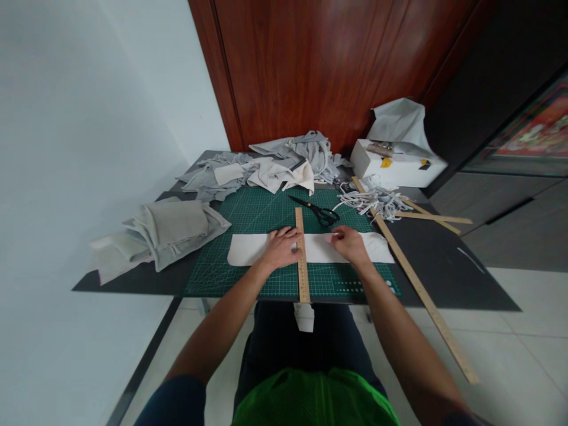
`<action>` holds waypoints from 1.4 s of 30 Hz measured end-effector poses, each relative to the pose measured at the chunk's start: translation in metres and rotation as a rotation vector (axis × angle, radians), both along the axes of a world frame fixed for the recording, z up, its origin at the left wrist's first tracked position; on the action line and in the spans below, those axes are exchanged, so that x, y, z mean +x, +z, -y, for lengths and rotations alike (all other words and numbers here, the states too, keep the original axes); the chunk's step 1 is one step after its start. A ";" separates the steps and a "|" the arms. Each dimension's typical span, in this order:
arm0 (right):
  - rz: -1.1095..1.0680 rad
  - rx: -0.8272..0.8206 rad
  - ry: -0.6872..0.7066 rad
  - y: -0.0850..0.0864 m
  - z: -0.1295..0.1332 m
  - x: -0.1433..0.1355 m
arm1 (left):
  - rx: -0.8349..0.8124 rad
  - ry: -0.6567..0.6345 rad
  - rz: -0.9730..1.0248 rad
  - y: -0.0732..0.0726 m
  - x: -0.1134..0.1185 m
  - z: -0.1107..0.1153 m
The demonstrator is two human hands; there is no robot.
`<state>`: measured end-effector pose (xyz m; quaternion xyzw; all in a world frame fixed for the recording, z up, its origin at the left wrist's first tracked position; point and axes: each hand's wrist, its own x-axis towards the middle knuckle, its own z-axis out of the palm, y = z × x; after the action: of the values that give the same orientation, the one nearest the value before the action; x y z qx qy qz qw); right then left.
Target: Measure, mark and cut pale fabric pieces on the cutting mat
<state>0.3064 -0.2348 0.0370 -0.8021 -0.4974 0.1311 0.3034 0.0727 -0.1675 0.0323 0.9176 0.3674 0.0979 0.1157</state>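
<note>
A long white fabric strip (319,249) lies across the green cutting mat (278,286). Over it, running front to back, is a wooden ruler (302,278) whose near end reaches the table's front edge. My left hand (282,247) lies on the strip with its fingers spread, the fingertips touching the ruler. To the right of the ruler, my right hand (348,242) is closed in a pinch above the strip; a small pinkish thing shows at its fingertips, too small to name. Black scissors (317,211) rest on the mat just beyond the strip.
Folded grey fabric (175,228) lies at the left, and scraps (270,168) are heaped along the back. Cords (377,198) and long wooden sticks (417,284) lie at the right, one stick overhanging the front edge. A white box (394,171) stands at the back right.
</note>
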 end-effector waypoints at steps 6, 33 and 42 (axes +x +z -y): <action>0.082 -0.017 -0.168 -0.002 -0.037 0.055 | 0.038 -0.008 0.029 -0.004 -0.001 0.001; 0.313 -0.160 0.185 -0.001 -0.091 0.000 | 0.053 0.000 0.106 -0.007 -0.003 0.000; -0.153 -0.047 0.123 0.008 -0.067 0.007 | 0.055 0.153 0.133 -0.007 -0.006 -0.007</action>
<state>0.3138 -0.1678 0.0451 -0.7645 -0.5181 0.2219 0.3129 0.0663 -0.1602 0.0255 0.8813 0.4249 0.1773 0.1067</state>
